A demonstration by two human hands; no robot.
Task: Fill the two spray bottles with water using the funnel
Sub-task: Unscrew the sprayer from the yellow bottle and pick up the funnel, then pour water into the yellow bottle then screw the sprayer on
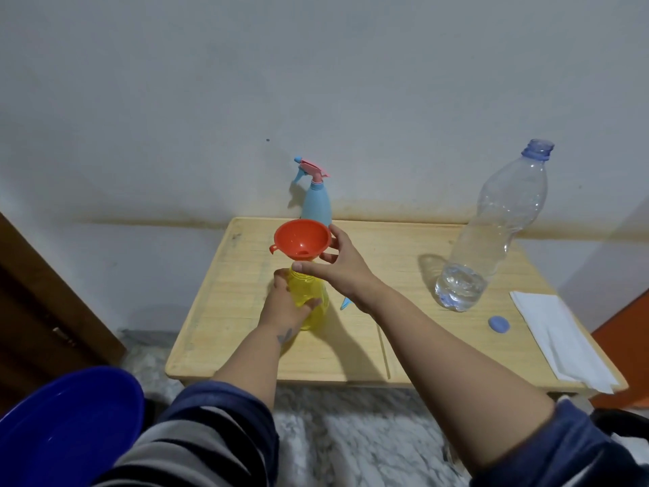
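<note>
Left hand (286, 304) grips translucent yellow spray bottle (310, 300) (smooth plastic); right hand (337, 267) pinches conical orange funnel (302, 239) seated in its neck, on wooden desk (404, 332).

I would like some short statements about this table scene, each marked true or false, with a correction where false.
1. The orange funnel sits on the yellow spray bottle. True.
2. The left hand holds the yellow bottle. True.
3. The large water bottle has its cap on. False: its neck is open, and the blue cap lies on the table.
4. The blue spray bottle lies on its side. False: it stands upright.
5. The right hand touches the funnel. True.
</note>
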